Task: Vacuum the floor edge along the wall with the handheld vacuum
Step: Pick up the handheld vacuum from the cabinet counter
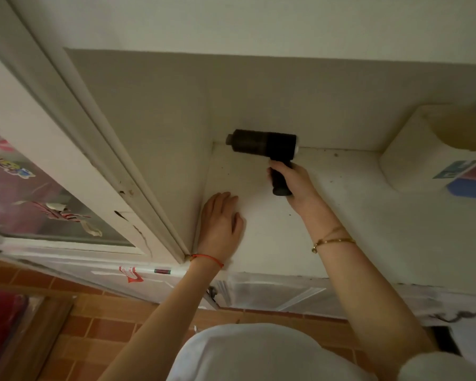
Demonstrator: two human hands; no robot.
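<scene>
A black pistol-shaped handheld vacuum (261, 144) lies along the seam where a white flat surface (341, 215) meets the wall (286, 100). Its nozzle points left into the corner. My right hand (294, 182) is shut on the vacuum's handle, below the barrel. My left hand (220, 221) rests flat and open on the white surface, beside the left side wall, holding nothing. Small dark specks dot the surface near the seam.
A white cylindrical container (434, 149) with a blue and red label stands at the right on the surface. A white door frame (99, 149) with a stickered glass door (39, 199) runs along the left. White cabinet doors (280, 295) and an orange tiled floor (99, 334) lie below.
</scene>
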